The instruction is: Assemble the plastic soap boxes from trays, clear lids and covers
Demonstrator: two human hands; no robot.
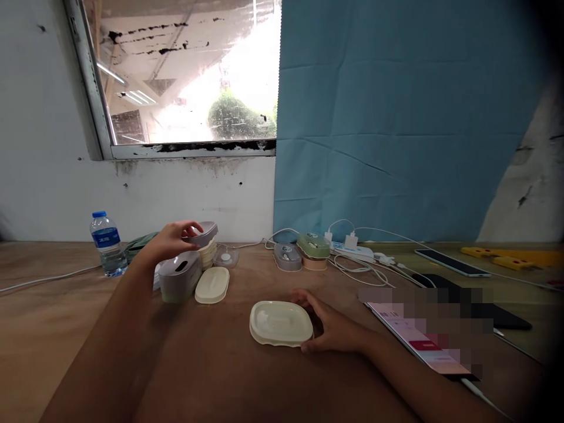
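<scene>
My left hand (pixel 178 239) reaches to the back left, thumb and fingers closed on the near side of a grey plastic lid (pixel 206 235). That lid is over a stack of cream plastic pieces (pixel 208 255); whether it rests on them I cannot tell. Just in front stands a grey oval container (pixel 180 276) with a dark slot in its top. A flat cream lid (pixel 212 285) lies beside it. At the middle of the table, my right hand (pixel 328 324) grips the right end of a shallow cream oval lid (pixel 281 323), thumb in front and fingers behind.
A water bottle (pixel 106 244) stands at the left near a green cloth item (pixel 138 244). Small oval boxes, one grey (pixel 287 257) and one green-topped (pixel 313 245), sit by a power strip (pixel 352 251) with tangled white cables. A lit phone (pixel 418 338) lies close to my right forearm.
</scene>
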